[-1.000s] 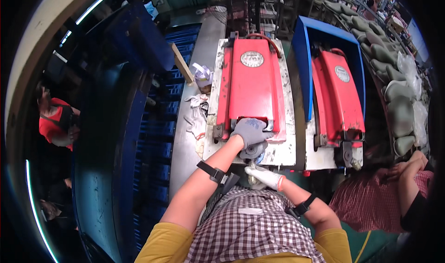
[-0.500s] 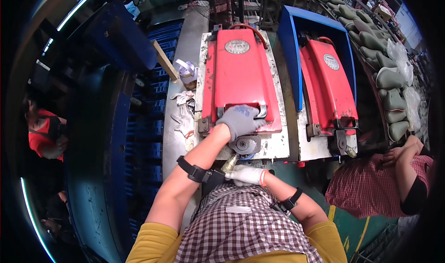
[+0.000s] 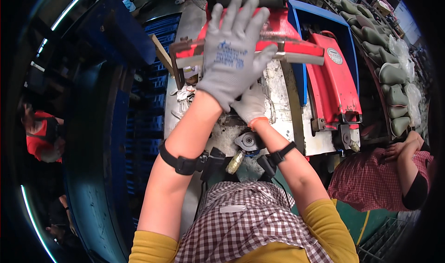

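Note:
My left hand (image 3: 234, 50), in a grey glove with blue print, is raised with its fingers spread over the red lid (image 3: 280, 24) of a press-like machine. The lid stands tilted up. Whether the palm touches it I cannot tell. Beneath my left wrist, my right hand (image 3: 252, 105) in a white glove with an orange cuff reaches in over the worn pale base (image 3: 280, 110). Its thumb points out to the left; its other fingers are mostly hidden. Near me on the base's front are a round grey cam (image 3: 248, 141) and a wrapped, yellowish handle (image 3: 235, 162).
A second red machine (image 3: 331, 73), lid down, stands to the right in a blue surround (image 3: 296, 54). Beyond it is a rack of grey-green saddle-shaped pieces (image 3: 391, 73). A person in a checked apron (image 3: 366, 184) is at the right. White gloves (image 3: 185, 96) lie left of the base.
The red lid has swung up from lying flat. My left hand has left its front handle and risen, opening. My right hand has moved from the wrapped handle forward over the base.

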Demonstrator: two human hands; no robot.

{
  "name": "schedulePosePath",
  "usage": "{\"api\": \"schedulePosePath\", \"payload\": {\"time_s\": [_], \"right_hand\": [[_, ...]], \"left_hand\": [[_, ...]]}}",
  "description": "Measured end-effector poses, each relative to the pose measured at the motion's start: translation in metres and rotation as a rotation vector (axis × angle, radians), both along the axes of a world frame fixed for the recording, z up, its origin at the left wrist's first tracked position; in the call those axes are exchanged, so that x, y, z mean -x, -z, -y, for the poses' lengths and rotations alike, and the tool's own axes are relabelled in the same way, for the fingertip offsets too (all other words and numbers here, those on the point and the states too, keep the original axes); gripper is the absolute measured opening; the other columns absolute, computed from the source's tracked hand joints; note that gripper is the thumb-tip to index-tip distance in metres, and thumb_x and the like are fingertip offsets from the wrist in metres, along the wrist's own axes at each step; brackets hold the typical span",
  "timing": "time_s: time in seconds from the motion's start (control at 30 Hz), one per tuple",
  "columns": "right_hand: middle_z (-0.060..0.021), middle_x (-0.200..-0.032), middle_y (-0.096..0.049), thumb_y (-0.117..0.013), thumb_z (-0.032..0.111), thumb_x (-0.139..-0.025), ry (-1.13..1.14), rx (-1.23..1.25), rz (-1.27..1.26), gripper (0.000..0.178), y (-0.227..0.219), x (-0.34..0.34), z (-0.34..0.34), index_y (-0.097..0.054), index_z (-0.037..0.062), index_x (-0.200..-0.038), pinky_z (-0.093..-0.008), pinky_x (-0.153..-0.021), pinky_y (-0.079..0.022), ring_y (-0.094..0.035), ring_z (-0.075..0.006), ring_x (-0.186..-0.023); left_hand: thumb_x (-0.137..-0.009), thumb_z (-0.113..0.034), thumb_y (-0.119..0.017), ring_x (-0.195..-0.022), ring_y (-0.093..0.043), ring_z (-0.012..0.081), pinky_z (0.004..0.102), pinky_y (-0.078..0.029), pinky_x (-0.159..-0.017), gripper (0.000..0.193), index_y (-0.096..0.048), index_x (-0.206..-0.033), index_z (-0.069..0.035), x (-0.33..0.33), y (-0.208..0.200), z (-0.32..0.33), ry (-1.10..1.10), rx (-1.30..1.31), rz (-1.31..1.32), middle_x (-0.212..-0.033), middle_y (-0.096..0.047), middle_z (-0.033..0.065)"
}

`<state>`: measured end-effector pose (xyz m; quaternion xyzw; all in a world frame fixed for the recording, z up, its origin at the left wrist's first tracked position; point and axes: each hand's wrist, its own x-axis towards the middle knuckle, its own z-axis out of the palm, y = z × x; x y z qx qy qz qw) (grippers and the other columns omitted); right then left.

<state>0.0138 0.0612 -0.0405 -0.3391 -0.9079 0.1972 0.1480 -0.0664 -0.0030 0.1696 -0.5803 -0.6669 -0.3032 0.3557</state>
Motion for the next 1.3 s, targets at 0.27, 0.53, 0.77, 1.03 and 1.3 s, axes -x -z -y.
{"api": "schedulePosePath", "payload": {"time_s": [0.27,0.53,0.77,1.03,1.3], "right_hand": [[-0.0331,-0.148,-0.046,-0.083,0.033,-0.074,0.075,0.349,-0.316,0.091,0.015,-0.019,-0.037,-0.046,0.008,-0.154,-0.0449,-0.114,-0.044,-0.048,-0.0441,-0.138],[-0.0091,-0.158,-0.043,-0.061,0.017,-0.096,-0.267,1.411,-0.712,0.074,-0.003,-0.07,0.079,-0.031,0.0093,-0.163,-0.0342,-0.117,-0.038,-0.045,-0.0187,-0.141],[-0.0176,-0.146,-0.057,-0.064,0.035,-0.098,-0.414,0.138,-0.176,0.055,-0.026,-0.086,0.073,-0.057,0.0109,-0.147,-0.0572,-0.124,-0.023,-0.037,-0.046,-0.147],[-0.0152,-0.095,-0.07,-0.07,0.01,-0.086,-0.209,-0.125,-0.209,0.019,0.013,-0.102,0.069,-0.074,0.0061,-0.104,-0.0476,-0.093,-0.051,-0.066,-0.0379,-0.102],[-0.0141,-0.083,-0.066,-0.068,0.005,-0.084,-0.221,-0.061,-0.192,0.019,0.005,-0.099,0.063,-0.075,0.0062,-0.102,-0.0467,-0.077,-0.051,-0.064,-0.0353,-0.08]], "left_hand": [[-0.093,-0.017,-0.069,-0.145,-0.047,0.0327,0.0481,-0.035,-0.121,0.068,-0.044,-0.154,-0.002,-0.03,0.129,0.138,0.299,-0.03,0.984,-0.156,-0.048,0.0187],[-0.109,-0.038,-0.05,-0.135,-0.057,0.0241,0.0428,-0.045,-0.116,0.055,-0.044,-0.153,-0.006,-0.04,0.224,0.175,0.61,0.01,1.686,-0.149,-0.055,0.0134],[-0.092,-0.02,-0.06,-0.117,-0.068,0.0295,0.0451,-0.055,-0.106,0.042,-0.06,-0.132,-0.006,-0.01,0.242,0.257,0.194,-0.919,2.35,-0.127,-0.068,0.0128],[-0.075,-0.015,-0.083,-0.095,-0.064,0.0159,0.0312,-0.053,-0.087,0.032,-0.07,-0.104,-0.008,0.178,0.438,0.4,-0.637,-0.719,1.845,-0.105,-0.068,0.003],[-0.086,-0.031,-0.078,-0.119,-0.064,0.0318,0.0387,-0.054,-0.101,0.056,-0.065,-0.132,-0.002,0.263,0.494,0.448,-1.046,-0.225,0.881,-0.129,-0.067,0.0175]]}}
